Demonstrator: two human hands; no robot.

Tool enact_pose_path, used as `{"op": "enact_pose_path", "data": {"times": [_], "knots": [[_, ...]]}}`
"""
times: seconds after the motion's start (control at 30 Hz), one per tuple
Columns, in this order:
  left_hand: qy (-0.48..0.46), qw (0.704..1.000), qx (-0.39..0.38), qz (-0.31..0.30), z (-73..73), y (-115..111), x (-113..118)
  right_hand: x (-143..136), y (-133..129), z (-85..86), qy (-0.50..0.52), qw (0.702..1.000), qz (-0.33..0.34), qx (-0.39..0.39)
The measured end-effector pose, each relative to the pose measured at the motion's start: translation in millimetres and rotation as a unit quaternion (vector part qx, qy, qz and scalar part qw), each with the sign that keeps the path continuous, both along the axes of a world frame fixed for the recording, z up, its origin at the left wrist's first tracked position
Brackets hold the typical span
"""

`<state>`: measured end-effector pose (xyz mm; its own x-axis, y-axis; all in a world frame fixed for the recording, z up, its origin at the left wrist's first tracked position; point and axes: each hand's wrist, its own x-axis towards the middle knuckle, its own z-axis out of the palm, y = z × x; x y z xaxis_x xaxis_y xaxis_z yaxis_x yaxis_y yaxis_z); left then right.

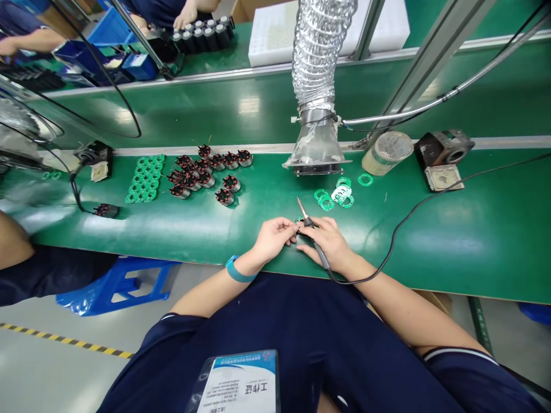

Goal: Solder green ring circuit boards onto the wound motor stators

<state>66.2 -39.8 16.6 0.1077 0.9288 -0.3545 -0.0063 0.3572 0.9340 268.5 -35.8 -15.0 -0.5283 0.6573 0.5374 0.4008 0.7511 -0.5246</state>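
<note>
A soldering iron (pixel 319 248) lies in my right hand (pixel 330 245), its tip pointing up and away and its cable trailing over my forearm. My left hand (pixel 276 238), with fingers pinched, meets the right fingertips at a small part with a green edge (pixel 298 219), mostly hidden by the fingers. Beyond my hands several loose green ring boards (pixel 326 202) and a white one (pixel 341 192) lie on the green table (pixel 241 235). To the left stand several motor stators (pixel 224 197) with copper-coloured windings, beside a stack of green ring panels (pixel 146 179).
A foil duct with a clear hood (pixel 316 146) hangs above the far edge. Behind the rings stand a round container (pixel 387 152) and a metal stand with a sponge (pixel 443 176). A black cable (pixel 394 235) crosses the right side. A co-worker's arm (pixel 15 241) is at left.
</note>
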Motion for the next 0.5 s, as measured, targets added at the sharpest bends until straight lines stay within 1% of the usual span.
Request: {"op": "enact_pose_path", "data": {"times": [0.13, 0.27, 0.33, 0.43, 0.5], "knots": [[-0.019, 0.999, 0.022, 0.035, -5.8, -12, 3, -1, -2, 0.7, -0.017, 0.999, 0.004, -0.028], [0.005, 0.996, 0.054, 0.069, -12.8, -15, 5, 1, -3, 5.6, 0.003, 1.0, 0.001, -0.013], [0.028, 0.993, 0.071, 0.085, -15.9, -14, 7, 4, -3, 12.4, 0.031, 0.999, -0.018, -0.018], [0.048, 0.991, 0.081, 0.093, -18.1, -13, 10, 13, -7, 28.7, 0.059, 0.995, -0.049, -0.069], [0.058, 0.99, 0.086, 0.096, -18.6, -12, 11, 18, -10, 40.5, 0.067, 0.991, -0.054, -0.098]]}}
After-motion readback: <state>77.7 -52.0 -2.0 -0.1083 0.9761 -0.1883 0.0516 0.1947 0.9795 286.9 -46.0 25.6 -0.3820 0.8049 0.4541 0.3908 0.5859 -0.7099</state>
